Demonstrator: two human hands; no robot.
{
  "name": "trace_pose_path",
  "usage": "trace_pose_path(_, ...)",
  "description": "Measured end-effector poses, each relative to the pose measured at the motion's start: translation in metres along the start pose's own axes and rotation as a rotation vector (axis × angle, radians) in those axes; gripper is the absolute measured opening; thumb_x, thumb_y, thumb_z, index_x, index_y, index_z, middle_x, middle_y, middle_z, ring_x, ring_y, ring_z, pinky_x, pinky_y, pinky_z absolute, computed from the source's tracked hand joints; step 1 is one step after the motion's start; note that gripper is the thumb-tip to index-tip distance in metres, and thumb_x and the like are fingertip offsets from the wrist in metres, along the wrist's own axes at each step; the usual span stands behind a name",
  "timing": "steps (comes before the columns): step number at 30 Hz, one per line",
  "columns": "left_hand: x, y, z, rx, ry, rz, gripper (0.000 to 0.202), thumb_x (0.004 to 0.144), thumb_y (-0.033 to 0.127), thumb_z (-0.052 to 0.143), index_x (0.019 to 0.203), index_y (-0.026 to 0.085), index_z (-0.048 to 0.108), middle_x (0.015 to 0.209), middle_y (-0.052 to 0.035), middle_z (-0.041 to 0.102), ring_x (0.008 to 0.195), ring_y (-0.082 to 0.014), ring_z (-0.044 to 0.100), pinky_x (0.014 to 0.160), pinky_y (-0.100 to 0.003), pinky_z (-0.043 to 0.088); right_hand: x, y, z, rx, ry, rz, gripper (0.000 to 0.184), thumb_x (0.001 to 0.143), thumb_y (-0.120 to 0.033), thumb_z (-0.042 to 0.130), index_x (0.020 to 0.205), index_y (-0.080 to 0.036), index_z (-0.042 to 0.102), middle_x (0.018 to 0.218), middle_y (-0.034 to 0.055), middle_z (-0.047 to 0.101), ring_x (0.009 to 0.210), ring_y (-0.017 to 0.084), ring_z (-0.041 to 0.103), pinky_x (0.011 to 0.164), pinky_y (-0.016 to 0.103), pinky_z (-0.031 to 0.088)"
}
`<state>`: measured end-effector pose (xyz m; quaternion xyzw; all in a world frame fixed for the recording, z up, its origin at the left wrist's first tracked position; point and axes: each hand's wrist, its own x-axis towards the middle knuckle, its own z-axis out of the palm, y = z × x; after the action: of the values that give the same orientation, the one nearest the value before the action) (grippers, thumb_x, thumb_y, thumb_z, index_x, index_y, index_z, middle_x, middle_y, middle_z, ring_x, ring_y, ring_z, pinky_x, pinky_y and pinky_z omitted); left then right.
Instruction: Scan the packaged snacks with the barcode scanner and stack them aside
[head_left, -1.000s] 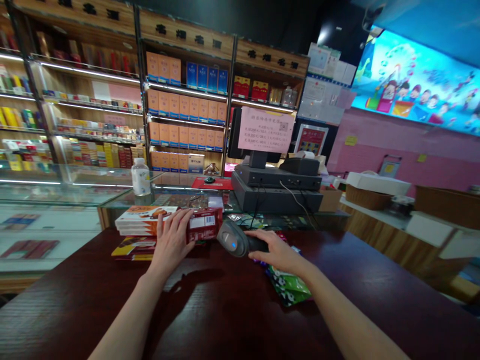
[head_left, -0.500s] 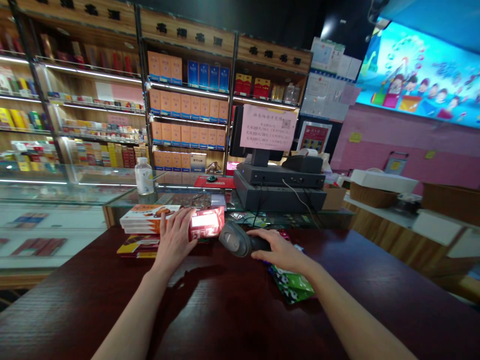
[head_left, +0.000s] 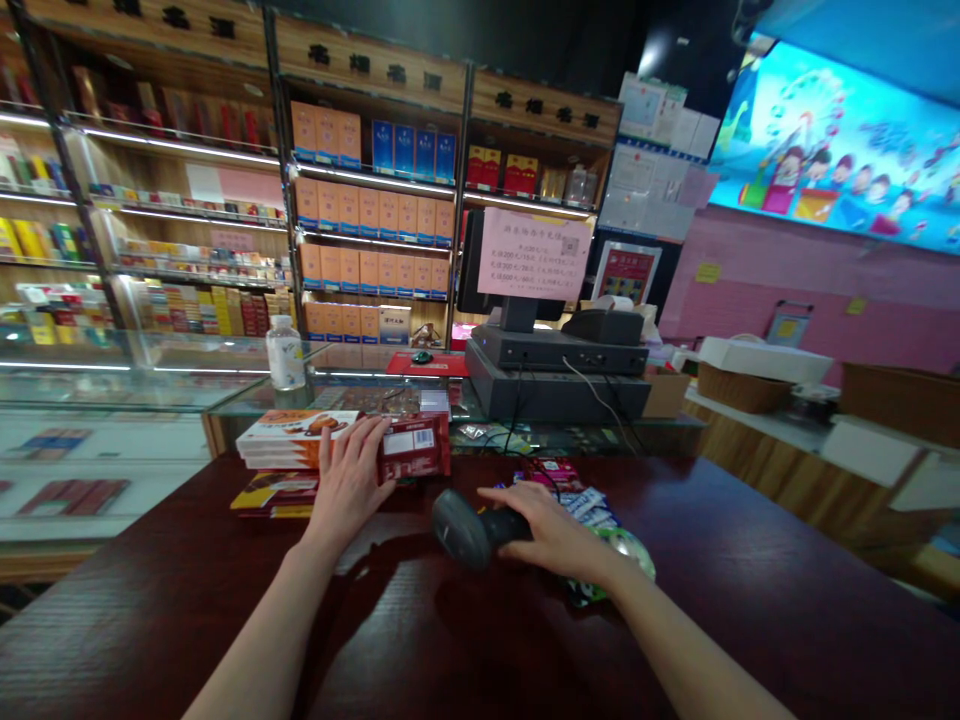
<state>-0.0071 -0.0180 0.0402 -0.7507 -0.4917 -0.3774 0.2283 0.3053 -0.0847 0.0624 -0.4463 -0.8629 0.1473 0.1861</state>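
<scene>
My left hand grips the left end of a dark red packet, its fingers over the edge. A white label with a barcode faces me on the packet. Beside and partly behind that hand lies a stack of flat white-and-orange boxes, on top of yellow-and-red packs. My right hand is wrapped round the handle of a black barcode scanner, whose head points left, below and apart from the packet. Under and beyond my right hand lie a green packet, blue-and-white packets and a pink-red packet.
Behind the dark wooden table is a glass counter with a plastic bottle, a cash drawer and a monitor with a pink paper sign. Cables hang from the till. Cardboard boxes stand at the right. Stocked shelves line the back.
My right hand has lowered the scanner, drawing it down and slightly left from the packet. The scanner's bright light no longer falls on the packet's label. My left hand has stayed on the packet.
</scene>
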Motion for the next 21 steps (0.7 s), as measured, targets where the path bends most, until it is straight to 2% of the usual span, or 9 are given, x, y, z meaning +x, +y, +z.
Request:
trace_pose_path(3,0.000,0.001,0.001,-0.006,-0.001,0.014,0.076,0.076,0.021,0.066,0.147,0.021,0.036,0.145,-0.0120,0.052,0.137,-0.0320,0.042,0.122,-0.058,0.008,-0.008,0.005,0.016,-0.030,-0.051,-0.026,0.066,0.082,-0.029,0.069,0.145,-0.029,0.047,0.138,0.0071,0.059,0.129,0.027,0.051,0.120,0.052,0.014)
trace_pose_path(5,0.001,0.002,0.002,-0.009,-0.002,0.023,0.077,0.076,0.020,0.066,0.147,0.021,0.036,0.144,-0.0119,0.052,0.136,-0.0317,0.043,0.122,-0.058,0.008,-0.013,0.010,0.023,-0.040,-0.062,-0.021,0.067,0.082,-0.024,0.066,0.145,-0.030,0.046,0.137,0.0063,0.059,0.130,0.026,0.051,0.121,0.053,0.011)
trace_pose_path(11,0.001,0.004,0.002,-0.023,0.002,0.059,0.078,0.076,0.020,0.066,0.147,0.022,0.034,0.145,-0.0116,0.052,0.138,-0.0315,0.042,0.123,-0.059,0.007,-0.020,0.015,0.031,-0.048,-0.071,-0.014,0.073,0.076,-0.016,0.060,0.146,-0.030,0.044,0.132,0.0062,0.060,0.127,0.023,0.053,0.122,0.051,0.011)
trace_pose_path(17,0.000,0.006,0.004,-0.021,0.017,0.094,0.078,0.077,0.023,0.068,0.148,0.021,0.034,0.144,-0.0128,0.053,0.136,-0.0310,0.044,0.123,-0.058,0.008,-0.020,0.008,0.019,-0.037,-0.108,-0.005,0.079,0.069,-0.015,0.059,0.147,-0.026,0.045,0.134,0.0090,0.060,0.130,0.027,0.051,0.122,0.055,0.010)
trace_pose_path(19,0.001,0.008,0.004,-0.026,0.019,0.103,0.077,0.078,0.023,0.067,0.147,0.022,0.034,0.143,-0.0127,0.053,0.134,-0.0308,0.046,0.123,-0.058,0.007,-0.017,0.007,0.012,0.021,-0.070,0.006,0.073,0.073,-0.016,0.057,0.145,-0.026,0.048,0.137,0.0085,0.060,0.130,0.027,0.051,0.121,0.055,0.014)
trace_pose_path(21,0.001,0.010,0.004,-0.034,0.020,0.109,0.077,0.078,0.023,0.067,0.148,0.022,0.034,0.143,-0.0126,0.053,0.134,-0.0306,0.046,0.123,-0.058,0.008,-0.009,0.007,0.008,0.112,0.043,0.042,0.061,0.081,-0.021,0.055,0.142,-0.025,0.052,0.136,0.0084,0.062,0.126,0.027,0.055,0.118,0.053,0.025)
